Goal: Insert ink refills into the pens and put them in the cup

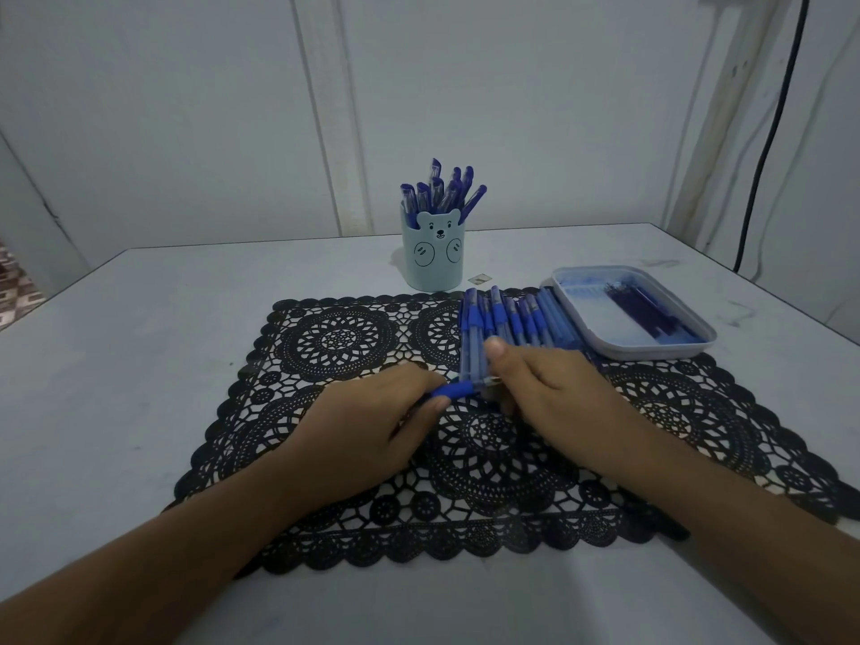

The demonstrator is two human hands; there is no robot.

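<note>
Between my two hands I hold one blue pen (458, 389) level over the black lace mat (353, 346). My left hand (372, 425) pinches its blue end, and my right hand (544, 388) grips the other end, which its fingers hide. Just behind my hands, a row of several blue pens (512, 318) lies side by side on the mat. A light blue bear-face cup (433, 258) stands beyond the mat with several pens upright in it. Dark ink refills (647, 309) lie in a shallow white tray (605, 342) at the right.
The white table (139, 328) runs to a wall at the back. A small flat scrap (479, 279) lies between the cup and the tray. A black cable (768, 132) hangs down the wall at far right.
</note>
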